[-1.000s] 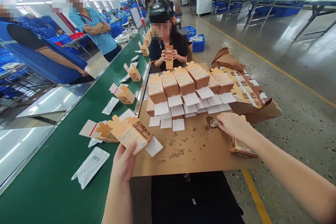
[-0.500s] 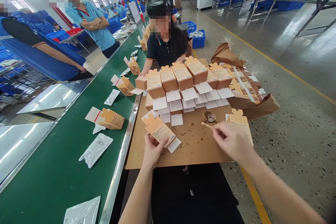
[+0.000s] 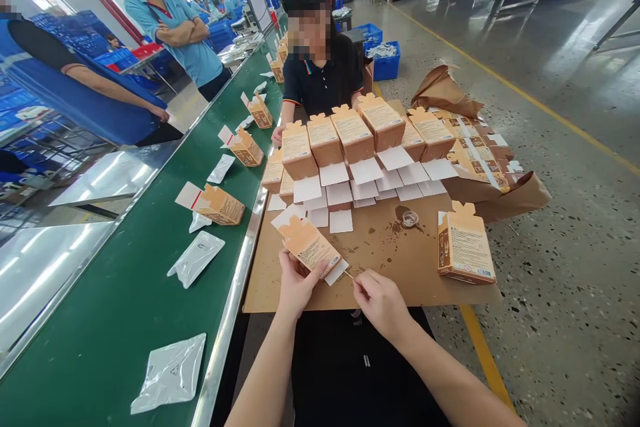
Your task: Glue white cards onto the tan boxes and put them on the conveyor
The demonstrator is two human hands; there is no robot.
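My left hand (image 3: pixel 300 282) grips a flat orange-brown carton (image 3: pixel 313 247) tilted above the cardboard sheet (image 3: pixel 390 280). My right hand (image 3: pixel 377 297) pinches a thin cotton swab (image 3: pixel 349 275), its tip at the carton's white lower flap (image 3: pixel 337 272). A small clear round dish (image 3: pixel 410 219) sits on the cardboard amid dark wet spots. Beyond it stand stacked cartons (image 3: pixel 353 133) with white flaps hanging toward me. To the right, another carton (image 3: pixel 466 243) stands alone near the cardboard's edge.
On the left, a green conveyor belt (image 3: pixel 115 300) with a metal rail carries open cartons and silver pouches (image 3: pixel 197 259). A person (image 3: pixel 320 80) sits behind the stack. Two people stand beyond the belt. Brown wrapping paper (image 3: pixel 445 90) and flat cartons lie at right.
My right hand has moved left and toward me, from beside the dish to the held carton's lower flap. The right-hand carton is now uncovered. The other person's hand no longer shows on a carton.
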